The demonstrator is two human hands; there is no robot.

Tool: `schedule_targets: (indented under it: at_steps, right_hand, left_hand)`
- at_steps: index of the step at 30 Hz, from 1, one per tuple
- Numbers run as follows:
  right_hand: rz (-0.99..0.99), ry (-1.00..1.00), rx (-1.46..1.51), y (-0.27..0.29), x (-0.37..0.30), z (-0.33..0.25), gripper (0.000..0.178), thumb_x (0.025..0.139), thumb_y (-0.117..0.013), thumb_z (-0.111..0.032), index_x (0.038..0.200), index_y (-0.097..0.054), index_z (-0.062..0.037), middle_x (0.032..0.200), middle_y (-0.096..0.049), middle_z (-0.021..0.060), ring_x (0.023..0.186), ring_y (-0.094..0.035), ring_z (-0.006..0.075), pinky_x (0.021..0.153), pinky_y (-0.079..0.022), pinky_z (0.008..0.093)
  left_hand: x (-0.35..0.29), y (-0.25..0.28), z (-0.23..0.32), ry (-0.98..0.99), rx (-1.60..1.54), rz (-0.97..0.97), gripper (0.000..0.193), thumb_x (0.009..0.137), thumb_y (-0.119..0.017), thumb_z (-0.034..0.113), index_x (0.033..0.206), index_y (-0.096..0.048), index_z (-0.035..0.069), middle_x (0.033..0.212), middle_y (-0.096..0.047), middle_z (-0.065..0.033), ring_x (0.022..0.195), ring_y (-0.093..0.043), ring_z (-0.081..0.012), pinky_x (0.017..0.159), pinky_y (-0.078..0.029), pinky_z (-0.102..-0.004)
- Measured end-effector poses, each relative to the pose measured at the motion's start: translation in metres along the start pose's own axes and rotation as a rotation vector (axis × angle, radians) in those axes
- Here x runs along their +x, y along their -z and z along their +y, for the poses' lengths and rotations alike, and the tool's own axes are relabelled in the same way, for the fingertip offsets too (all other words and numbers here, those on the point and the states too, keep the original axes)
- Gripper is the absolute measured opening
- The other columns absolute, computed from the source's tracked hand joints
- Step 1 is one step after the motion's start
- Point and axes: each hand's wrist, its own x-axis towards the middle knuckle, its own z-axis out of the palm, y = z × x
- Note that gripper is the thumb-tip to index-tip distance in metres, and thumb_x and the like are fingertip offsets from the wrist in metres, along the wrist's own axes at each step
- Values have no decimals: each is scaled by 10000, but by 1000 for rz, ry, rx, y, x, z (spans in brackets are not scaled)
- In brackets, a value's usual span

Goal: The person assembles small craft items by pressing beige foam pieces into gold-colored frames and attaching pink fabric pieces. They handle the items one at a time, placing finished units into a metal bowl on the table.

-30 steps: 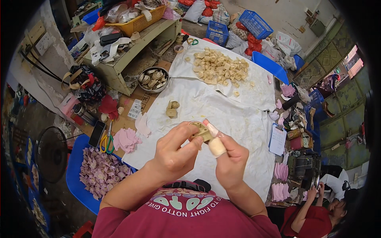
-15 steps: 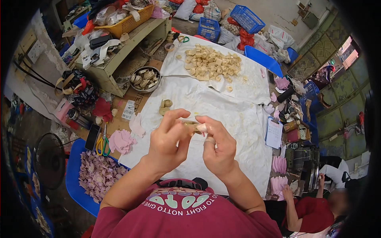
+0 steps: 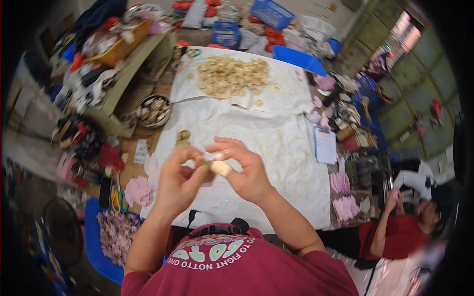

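Over the white cloth, my left hand and my right hand are brought together, fingers bent and pinching. Between their fingertips is a small tan-and-pink piece, mostly hidden and blurred, so its kind is unclear. Beige wrapping covers my right thumb, and the right index fingertip has a whitish cover. Just beyond my left hand lie a few greenish-tan pieces. Farther off, a heap of small beige blocky pieces spreads over the cloth.
Left of me, a blue tub holds many pinkish pieces, beside scissors and pink gloves. A metal bowl stands by the bench. On the right are a clipboard, pink bundles and a seated co-worker.
The view has shifted, so the table sits farther left. Both hands stay together, but the fingers have changed their grip and the right thumb now presses in across the small piece.
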Motion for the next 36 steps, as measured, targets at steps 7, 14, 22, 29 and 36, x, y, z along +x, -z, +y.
schedule_targets:
  at_steps: [7, 14, 22, 29, 36]
  right_hand:
    - [361, 184, -190, 8, -16, -2, 72, 801, -628, -13, 848, -578, -37, 1044, -648, 112, 1070, -566, 340, 932, -437, 418]
    - [389, 107, -105, 30, -68, -18, 225, 873, -591, -67, 1093, -591, -20, 1337, -509, 100, 1088, -565, 193, 770, -507, 329]
    - [471, -247, 380, 57, -100, -17, 333, 985, -446, -141, 1289, -517, -23, 1465, -379, 50, 756, -538, 43, 562, -426, 174]
    - [442, -201, 339, 74, -106, -15, 301, 968, -485, -127, 1248, -573, -59, 1458, -391, 71, 870, -564, 47, 658, -466, 197]
    - [213, -197, 390, 73, -101, -17, 366, 924, -555, -102, 1288, -551, -63, 1409, -453, 100, 1064, -527, 132, 835, -455, 285]
  left_hand:
    - [-6, -37, 2, 300, -495, 90, 477, 896, -567, 70, 1332, -382, 18, 1199, -560, -130, 935, -645, -224, 802, -557, -336]
    - [1, -83, 10, 640, -992, -29, 513, 978, -353, 329, 1438, -311, 106, 1090, -611, -92, 846, -635, -224, 667, -521, -348]
    - [-18, -155, 29, 437, -727, -174, 527, 1011, -345, 355, 1469, -269, 105, 1125, -589, -68, 913, -604, -119, 708, -521, -266]
    - [-31, -180, 17, 211, -367, -63, 487, 1002, -346, 296, 1436, -330, 77, 1047, -577, -52, 787, -573, -74, 606, -465, -211]
    - [-25, -150, 24, 388, -429, -101, 501, 981, -409, 336, 1440, -346, 144, 822, -558, -5, 502, -465, -45, 368, -320, -190]
